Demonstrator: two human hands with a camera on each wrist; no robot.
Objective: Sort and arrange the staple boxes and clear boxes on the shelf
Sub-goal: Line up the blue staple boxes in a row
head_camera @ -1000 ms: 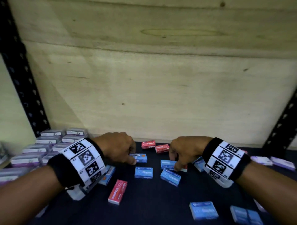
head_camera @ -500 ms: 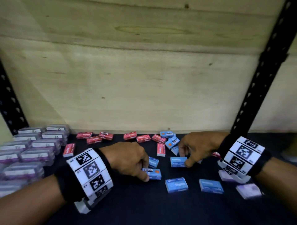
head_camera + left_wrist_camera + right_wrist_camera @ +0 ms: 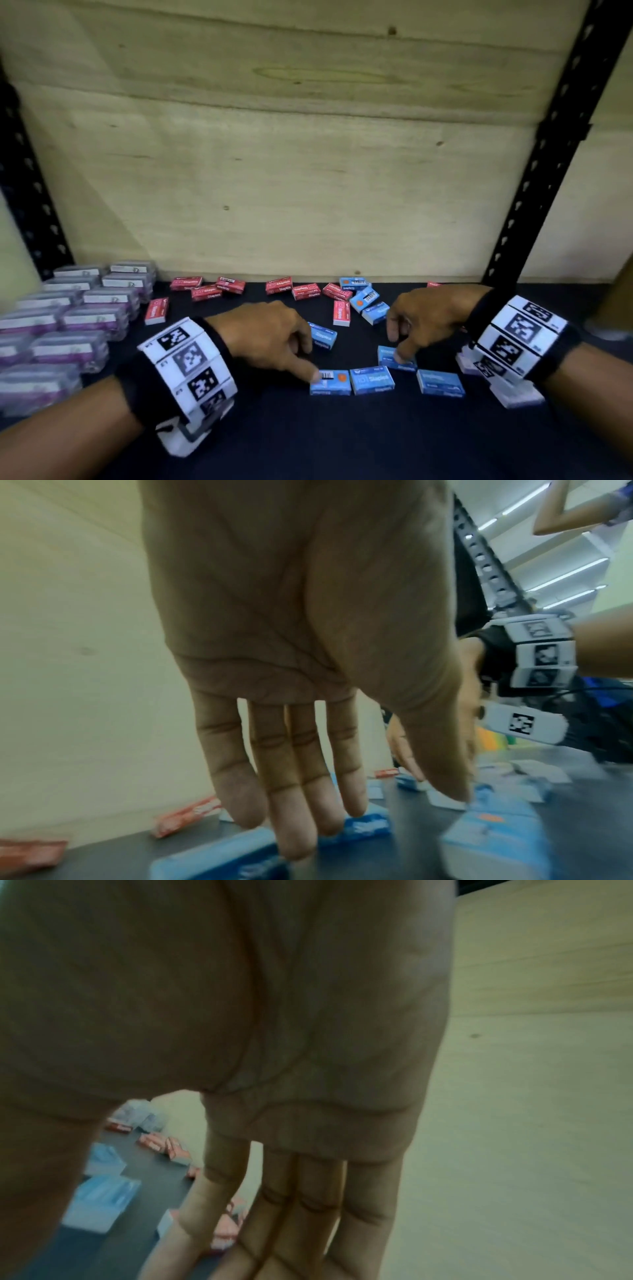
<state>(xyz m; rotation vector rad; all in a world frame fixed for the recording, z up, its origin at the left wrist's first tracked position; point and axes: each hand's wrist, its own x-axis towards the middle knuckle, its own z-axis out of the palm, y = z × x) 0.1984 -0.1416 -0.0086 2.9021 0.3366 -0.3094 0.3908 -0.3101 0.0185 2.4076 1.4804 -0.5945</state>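
Observation:
Several blue staple boxes lie on the dark shelf (image 3: pixel 342 442). My left hand (image 3: pixel 310 359) is spread, its thumb pressing a barcode-side blue box (image 3: pixel 330 383) that sits against another blue box (image 3: pixel 371 379). Its straight fingers (image 3: pixel 294 804) reach down over a further blue box (image 3: pixel 323 336). My right hand (image 3: pixel 396 346) touches a blue box (image 3: pixel 387 356) with its thumb, and its fingers (image 3: pixel 308 1204) are nearly straight. One more blue box (image 3: pixel 440 383) lies at the front right. Red staple boxes (image 3: pixel 205 293) are strewn along the back. Clear boxes (image 3: pixel 96 308) are stacked at the left.
A plywood wall (image 3: pixel 308 178) closes the back of the shelf. Black perforated uprights stand at the right (image 3: pixel 534 178) and left (image 3: pixel 30 192). A red box (image 3: pixel 342 312) and more blue boxes (image 3: pixel 364 298) lie between my hands near the back. Bare shelf lies along the front.
My left hand has slid the barcode-side blue box forward, beside another blue box. My right hand has drawn its blue box toward the front. The head view has shifted.

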